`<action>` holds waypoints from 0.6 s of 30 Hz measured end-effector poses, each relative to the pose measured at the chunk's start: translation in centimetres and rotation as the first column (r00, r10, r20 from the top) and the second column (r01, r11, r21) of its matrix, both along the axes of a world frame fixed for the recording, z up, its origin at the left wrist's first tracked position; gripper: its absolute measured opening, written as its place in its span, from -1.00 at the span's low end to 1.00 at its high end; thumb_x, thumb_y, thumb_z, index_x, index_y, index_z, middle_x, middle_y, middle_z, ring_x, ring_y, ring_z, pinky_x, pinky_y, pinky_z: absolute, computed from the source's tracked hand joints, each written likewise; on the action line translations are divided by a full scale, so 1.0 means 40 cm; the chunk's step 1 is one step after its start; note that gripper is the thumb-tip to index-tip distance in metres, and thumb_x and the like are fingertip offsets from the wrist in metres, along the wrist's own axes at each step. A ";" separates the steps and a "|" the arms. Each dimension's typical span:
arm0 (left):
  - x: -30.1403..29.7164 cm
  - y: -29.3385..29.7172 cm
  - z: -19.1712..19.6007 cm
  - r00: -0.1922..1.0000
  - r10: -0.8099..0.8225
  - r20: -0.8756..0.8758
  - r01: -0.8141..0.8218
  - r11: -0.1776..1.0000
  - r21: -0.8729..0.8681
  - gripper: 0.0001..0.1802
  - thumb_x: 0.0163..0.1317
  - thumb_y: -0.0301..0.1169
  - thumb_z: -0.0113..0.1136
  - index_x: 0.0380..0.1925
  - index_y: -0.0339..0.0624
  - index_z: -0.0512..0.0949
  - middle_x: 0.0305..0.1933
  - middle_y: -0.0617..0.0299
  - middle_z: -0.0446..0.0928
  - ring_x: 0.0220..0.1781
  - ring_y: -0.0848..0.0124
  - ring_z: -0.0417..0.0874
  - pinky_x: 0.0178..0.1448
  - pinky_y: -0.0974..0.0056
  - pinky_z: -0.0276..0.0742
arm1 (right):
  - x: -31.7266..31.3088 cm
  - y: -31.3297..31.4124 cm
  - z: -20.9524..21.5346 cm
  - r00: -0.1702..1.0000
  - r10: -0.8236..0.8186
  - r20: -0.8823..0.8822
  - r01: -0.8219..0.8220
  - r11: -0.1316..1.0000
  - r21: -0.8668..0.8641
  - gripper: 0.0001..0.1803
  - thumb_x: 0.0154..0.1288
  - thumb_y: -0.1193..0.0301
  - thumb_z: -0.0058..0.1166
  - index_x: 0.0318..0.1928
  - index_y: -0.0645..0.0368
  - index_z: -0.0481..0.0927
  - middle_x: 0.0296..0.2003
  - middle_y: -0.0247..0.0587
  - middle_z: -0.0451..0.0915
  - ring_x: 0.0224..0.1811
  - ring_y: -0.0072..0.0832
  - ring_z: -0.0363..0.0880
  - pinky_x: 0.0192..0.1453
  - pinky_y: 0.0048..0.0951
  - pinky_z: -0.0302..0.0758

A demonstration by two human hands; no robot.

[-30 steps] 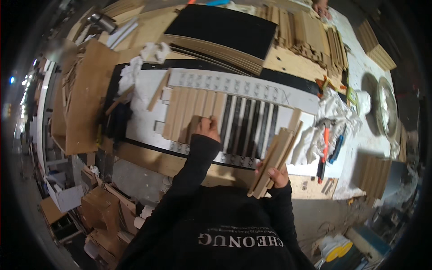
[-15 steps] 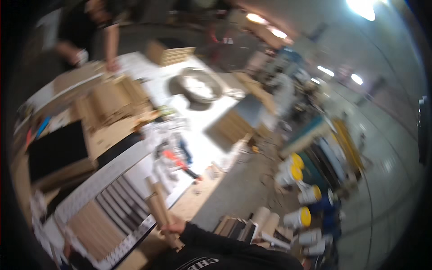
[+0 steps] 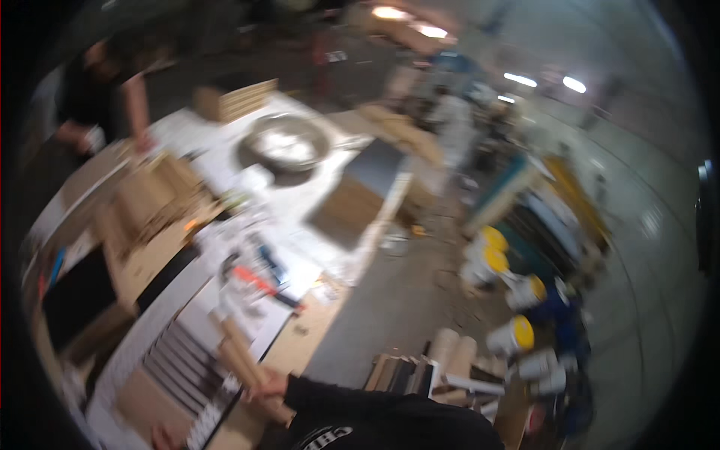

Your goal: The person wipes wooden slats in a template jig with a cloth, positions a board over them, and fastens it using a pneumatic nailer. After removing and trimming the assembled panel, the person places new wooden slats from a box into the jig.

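Observation:
My right hand (image 3: 266, 385) is closed around a few long brown strips (image 3: 238, 352), which look like wood or board, and holds them slanting over the table's near edge. Low in the view, my left hand (image 3: 166, 436) is at the edge of a set of flat brown strips (image 3: 150, 401) on a white sheet (image 3: 116, 375). Its fingers are blurred, and I cannot make out their pose. Dark strips (image 3: 184, 365) lie side by side next to the brown ones. A red-and-black hand tool (image 3: 259, 281) lies just beyond.
Farther along the table stand a round metal basin (image 3: 319, 142), a black-topped stack (image 3: 375, 161) and a pile of brown pieces (image 3: 146, 199). Another person (image 3: 97, 97) works at the far left. Yellow-lidded buckets (image 3: 512, 335) and upright rolls (image 3: 452, 349) stand on the floor to the right.
My view has swung, so the table shows farther left. My right hand still holds the brown strips. My left hand now shows at the edge of the flat strips.

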State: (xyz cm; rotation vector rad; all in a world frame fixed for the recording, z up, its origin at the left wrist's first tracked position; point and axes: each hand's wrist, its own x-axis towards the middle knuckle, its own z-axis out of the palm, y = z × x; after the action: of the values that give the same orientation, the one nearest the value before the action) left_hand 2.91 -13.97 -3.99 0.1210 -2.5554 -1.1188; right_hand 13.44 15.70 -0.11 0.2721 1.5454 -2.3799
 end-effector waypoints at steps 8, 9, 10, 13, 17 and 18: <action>0.181 0.234 0.003 0.947 0.197 0.252 -0.213 0.976 0.038 -0.64 -0.02 -0.36 0.20 -0.16 -0.18 0.48 -0.33 0.04 0.54 -0.36 0.28 0.58 -0.26 0.27 0.50 | -0.035 0.316 0.014 0.995 0.092 0.047 -0.089 0.993 -0.077 -0.45 -0.06 0.34 0.14 -0.04 0.31 0.30 -0.29 -0.03 0.52 -0.30 -0.28 0.56 -0.21 -0.30 0.54; 0.179 0.270 0.013 0.969 0.143 0.199 -0.165 0.982 0.097 -0.65 -0.01 -0.34 0.18 -0.17 -0.17 0.48 -0.31 -0.02 0.52 -0.32 0.19 0.59 -0.27 0.22 0.50 | -0.042 0.345 0.018 0.997 0.042 0.061 -0.034 0.992 -0.125 -0.50 -0.03 0.37 0.12 -0.07 0.33 0.32 -0.30 -0.02 0.54 -0.31 -0.28 0.56 -0.20 -0.32 0.53; 0.180 0.270 0.025 0.950 0.198 0.239 -0.220 0.973 0.067 -0.65 -0.01 -0.34 0.18 -0.17 -0.17 0.48 -0.31 -0.02 0.52 -0.32 0.19 0.59 -0.27 0.22 0.50 | -0.040 0.338 0.025 0.993 0.096 0.068 -0.088 0.990 -0.107 -0.50 -0.03 0.37 0.12 -0.07 0.33 0.32 -0.30 -0.02 0.54 -0.31 -0.28 0.56 -0.20 -0.32 0.53; 0.165 0.316 0.042 0.937 0.320 0.140 -0.296 0.940 -0.167 -0.61 0.00 -0.34 0.14 -0.10 -0.12 0.45 -0.30 -0.10 0.47 -0.29 0.03 0.53 -0.24 0.09 0.48 | -0.068 0.373 0.039 0.988 0.134 0.080 -0.124 0.985 -0.118 -0.48 -0.06 0.37 0.13 -0.07 0.32 0.31 -0.30 -0.01 0.53 -0.34 -0.27 0.56 -0.24 -0.31 0.54; 0.136 0.312 0.035 0.909 0.317 0.272 -0.202 0.904 -0.377 -0.58 0.01 -0.36 0.08 -0.05 -0.03 0.41 -0.31 -0.08 0.37 -0.33 0.00 0.50 -0.28 0.07 0.47 | -0.101 0.368 0.036 0.979 0.188 0.082 -0.171 0.968 -0.186 -0.46 -0.09 0.38 0.16 -0.07 0.32 0.30 -0.31 0.02 0.51 -0.34 -0.24 0.56 -0.28 -0.28 0.54; 0.131 0.308 0.029 0.902 0.325 0.285 -0.197 0.896 -0.398 -0.58 0.01 -0.36 0.08 -0.04 -0.03 0.41 -0.32 -0.07 0.36 -0.33 0.01 0.50 -0.28 0.08 0.47 | -0.110 0.362 0.029 0.980 0.181 0.084 -0.162 0.969 -0.188 -0.45 -0.09 0.37 0.17 -0.07 0.32 0.30 -0.32 0.01 0.51 -0.34 -0.24 0.56 -0.27 -0.28 0.54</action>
State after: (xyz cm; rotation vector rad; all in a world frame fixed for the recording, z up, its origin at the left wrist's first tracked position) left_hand 8.17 -1.66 -2.82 0.6037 -2.8872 -0.5477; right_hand 9.06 30.18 1.04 0.2055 1.2458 -2.3129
